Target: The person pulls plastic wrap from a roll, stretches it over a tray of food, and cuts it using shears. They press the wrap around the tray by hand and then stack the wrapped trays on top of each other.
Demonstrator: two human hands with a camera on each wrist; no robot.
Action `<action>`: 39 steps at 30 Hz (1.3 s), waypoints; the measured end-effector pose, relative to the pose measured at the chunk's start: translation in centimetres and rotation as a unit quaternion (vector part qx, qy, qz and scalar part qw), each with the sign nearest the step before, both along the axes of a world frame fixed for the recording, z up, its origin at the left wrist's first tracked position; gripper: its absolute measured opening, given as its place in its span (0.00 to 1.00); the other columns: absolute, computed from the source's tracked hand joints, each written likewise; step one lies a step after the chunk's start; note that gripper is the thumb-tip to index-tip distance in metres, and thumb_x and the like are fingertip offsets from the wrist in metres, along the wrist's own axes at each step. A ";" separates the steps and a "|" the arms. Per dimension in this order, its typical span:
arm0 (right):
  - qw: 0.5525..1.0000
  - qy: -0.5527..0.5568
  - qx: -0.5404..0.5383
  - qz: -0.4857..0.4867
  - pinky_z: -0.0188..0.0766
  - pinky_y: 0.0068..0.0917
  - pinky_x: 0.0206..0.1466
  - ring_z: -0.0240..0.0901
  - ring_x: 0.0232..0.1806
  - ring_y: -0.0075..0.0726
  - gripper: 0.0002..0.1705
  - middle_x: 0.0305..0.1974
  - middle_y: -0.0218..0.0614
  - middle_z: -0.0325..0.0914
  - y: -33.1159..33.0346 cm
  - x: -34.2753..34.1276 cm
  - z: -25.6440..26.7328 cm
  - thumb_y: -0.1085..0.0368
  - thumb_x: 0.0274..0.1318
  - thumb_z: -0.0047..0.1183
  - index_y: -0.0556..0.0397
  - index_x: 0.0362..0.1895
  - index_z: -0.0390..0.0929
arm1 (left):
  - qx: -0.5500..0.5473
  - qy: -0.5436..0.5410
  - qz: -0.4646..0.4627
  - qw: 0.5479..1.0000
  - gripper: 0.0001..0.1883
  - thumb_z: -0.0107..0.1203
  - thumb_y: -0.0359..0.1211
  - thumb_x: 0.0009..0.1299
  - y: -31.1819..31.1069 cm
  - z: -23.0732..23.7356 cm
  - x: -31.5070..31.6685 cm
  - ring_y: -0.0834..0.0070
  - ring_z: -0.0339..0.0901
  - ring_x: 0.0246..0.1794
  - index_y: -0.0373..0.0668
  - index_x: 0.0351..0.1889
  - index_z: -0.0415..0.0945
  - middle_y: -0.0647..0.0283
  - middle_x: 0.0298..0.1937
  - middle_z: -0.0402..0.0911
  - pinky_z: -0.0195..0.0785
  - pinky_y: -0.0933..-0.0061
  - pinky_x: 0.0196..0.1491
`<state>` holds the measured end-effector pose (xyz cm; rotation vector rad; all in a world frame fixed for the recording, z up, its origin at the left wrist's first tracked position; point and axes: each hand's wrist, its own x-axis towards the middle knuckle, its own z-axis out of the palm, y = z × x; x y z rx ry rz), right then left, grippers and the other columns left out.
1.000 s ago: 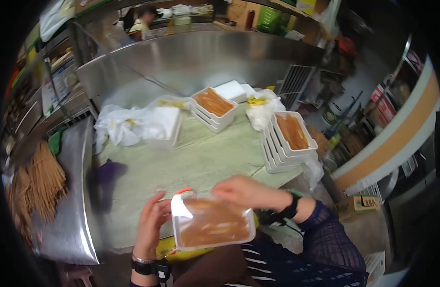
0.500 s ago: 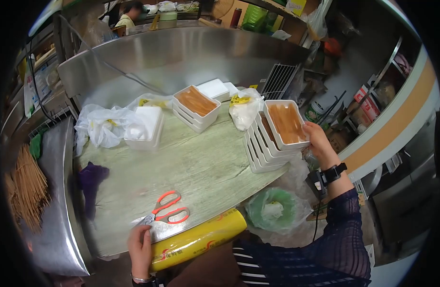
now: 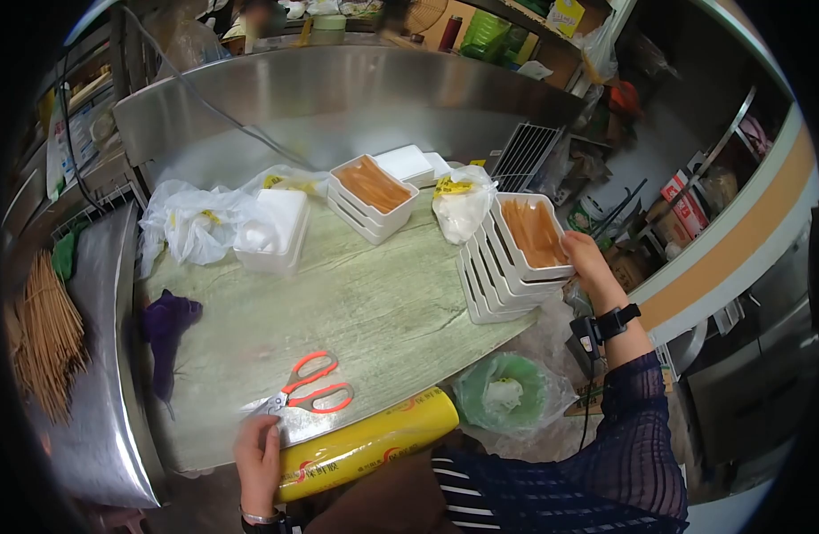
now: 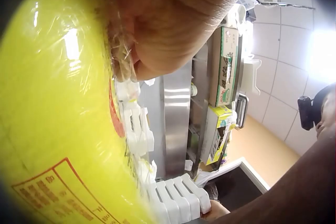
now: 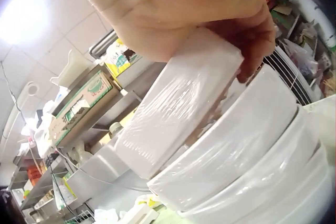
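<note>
My right hand (image 3: 591, 263) grips the near end of a white tray (image 5: 181, 103) wrapped in clear film and filled with orange-brown strips (image 3: 532, 233). This tray sits tilted on top of a stack of similar trays (image 3: 491, 289) at the table's right side. At the front edge, my left hand (image 3: 260, 452) is at the left end of a yellow roll of cling film (image 3: 374, 445), fingers curled at the wrinkled film edge (image 4: 123, 58). Orange-handled scissors (image 3: 313, 384) lie just beyond the roll, their blades close to the left fingertips.
Another stack of filled trays (image 3: 372, 191) stands at the back, near white lidded boxes (image 3: 405, 165) and a white bag (image 3: 463, 209). Plastic bags (image 3: 191, 218) and a white box lie back left. A purple cloth (image 3: 167, 334) is at left; a green lined bin (image 3: 507, 392) stands below the right edge.
The filled tray went from in front of me to the top of the right stack, carried by my right hand, and has settled slightly lower. My left hand moved to the roll's left end.
</note>
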<state>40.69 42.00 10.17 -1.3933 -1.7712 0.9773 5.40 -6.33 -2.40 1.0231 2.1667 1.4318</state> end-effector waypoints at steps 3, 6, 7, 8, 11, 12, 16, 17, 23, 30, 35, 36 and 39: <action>0.996 -0.074 0.025 0.033 0.70 0.32 0.42 0.73 0.34 0.36 0.26 0.38 0.42 0.81 -0.6 -0.1 0.8 0.50 0.67 0.44 0.65 0.43 0.78 | 0.000 0.002 0.000 1.000 0.07 0.52 0.25 0.68 0.0 0.3 0.1 0.64 0.78 0.40 0.35 0.41 0.77 0.55 0.39 0.79 0.69 0.71 0.46; 0.994 -0.082 0.076 0.010 0.69 0.32 0.42 0.72 0.32 0.38 0.30 0.32 0.45 0.81 0.4 0.5 -1.1 0.46 0.68 0.41 0.65 0.37 0.79 | 0.004 0.015 0.001 1.000 0.06 0.52 0.25 0.68 -0.1 -0.1 0.0 0.64 0.78 0.40 0.36 0.41 0.77 0.55 0.38 0.79 0.70 0.71 0.45; 0.972 -0.216 0.093 0.010 0.69 0.34 0.43 0.73 0.35 0.39 0.27 0.35 0.44 0.79 -1.1 -0.3 1.3 0.48 0.68 0.43 0.62 0.39 0.79 | 0.003 0.016 0.005 1.000 0.06 0.53 0.25 0.68 -0.2 -0.3 -0.1 0.64 0.78 0.39 0.36 0.41 0.77 0.55 0.38 0.79 0.70 0.71 0.45; 0.910 -0.233 0.344 -0.009 0.70 0.34 0.41 0.73 0.36 0.38 0.23 0.37 0.42 0.79 -2.6 -1.6 2.1 0.51 0.67 0.45 0.61 0.40 0.79 | 0.002 0.017 0.009 1.000 0.06 0.53 0.25 0.67 -0.2 -0.5 -0.2 0.64 0.78 0.38 0.36 0.41 0.77 0.55 0.38 0.79 0.70 0.71 0.44; 0.885 -0.129 0.441 0.072 0.71 0.30 0.39 0.74 0.41 0.33 0.15 0.41 0.38 0.78 -10.6 -8.1 5.5 0.59 0.63 0.51 0.59 0.44 0.79 | -0.001 0.016 0.018 1.000 0.06 0.54 0.26 0.67 -0.3 -0.6 -0.2 0.65 0.77 0.36 0.37 0.41 0.78 0.55 0.38 0.79 0.70 0.71 0.42; 0.920 -0.079 0.365 0.119 0.71 0.29 0.39 0.74 0.42 0.31 0.14 0.42 0.37 0.77 -12.9 -10.1 5.8 0.61 0.62 0.52 0.58 0.45 0.78 | 0.006 0.018 0.024 1.000 0.06 0.54 0.26 0.67 -0.1 -1.0 -0.3 0.66 0.77 0.34 0.37 0.41 0.78 0.56 0.37 0.79 0.70 0.71 0.40; 0.950 0.106 -0.130 0.264 0.70 0.20 0.31 0.76 0.28 0.26 0.18 0.35 0.33 0.79 -13.2 -18.9 0.8 0.58 0.67 0.49 0.55 0.54 0.74 | 0.020 0.012 0.030 0.999 0.08 0.54 0.26 0.67 -0.4 -1.8 -0.4 0.70 0.76 0.32 0.37 0.43 0.77 0.57 0.36 0.79 0.70 0.72 0.39; 0.950 0.133 -0.142 0.244 0.70 0.20 0.29 0.76 0.28 0.26 0.23 0.36 0.35 0.79 -11.1 -20.7 -1.7 0.55 0.66 0.49 0.55 0.59 0.68 | 0.027 0.013 0.041 0.999 0.09 0.55 0.25 0.67 -0.4 -2.0 -0.4 0.70 0.77 0.33 0.37 0.45 0.77 0.57 0.37 0.79 0.70 0.72 0.39; 0.980 0.094 -0.143 0.102 0.62 0.25 0.15 0.69 0.16 0.27 0.21 0.25 0.36 0.77 -3.2 -28.3 -8.5 0.52 0.61 0.52 0.58 0.45 0.70 | -0.018 0.232 0.078 0.969 0.23 0.60 0.25 0.59 -0.3 -0.6 0.0 0.55 0.71 0.54 0.39 0.54 0.72 0.51 0.54 0.73 0.66 0.59 0.57; 0.987 0.135 -0.058 0.071 0.57 0.26 0.10 0.65 0.11 0.25 0.10 0.18 0.33 0.73 0.5 -30.1 -12.2 0.63 0.55 0.47 0.57 0.33 0.76 | -0.077 0.239 0.006 0.968 0.27 0.64 0.28 0.54 0.4 -0.8 -0.2 0.51 0.69 0.58 0.40 0.55 0.72 0.52 0.55 0.73 0.62 0.54 0.60; 0.966 0.217 -0.046 0.133 0.55 0.18 0.11 0.64 0.11 0.19 0.19 0.19 0.28 0.72 -3.1 -27.3 -10.1 0.65 0.58 0.49 0.54 0.54 0.70 | -0.114 0.282 0.019 0.952 0.18 0.63 0.28 0.55 0.5 -0.6 -0.8 0.57 0.74 0.44 0.44 0.45 0.78 0.58 0.42 0.77 0.69 0.59 0.48; 0.966 0.201 -0.059 0.153 0.55 0.17 0.11 0.64 0.11 0.19 0.22 0.19 0.28 0.72 -4.8 -26.0 -9.1 0.65 0.59 0.48 0.54 0.57 0.67 | -0.129 0.279 0.018 0.952 0.16 0.63 0.28 0.56 0.5 -0.7 -1.0 0.57 0.74 0.42 0.45 0.44 0.78 0.58 0.41 0.77 0.69 0.59 0.46; 0.962 0.141 -0.104 0.209 0.57 0.18 0.12 0.65 0.12 0.20 0.29 0.18 0.28 0.71 -9.4 -22.2 -7.9 0.68 0.58 0.47 0.54 0.65 0.61 | -0.169 0.279 0.019 0.945 0.11 0.60 0.29 0.58 0.4 -0.6 -2.2 0.57 0.75 0.39 0.45 0.40 0.77 0.58 0.36 0.76 0.70 0.59 0.42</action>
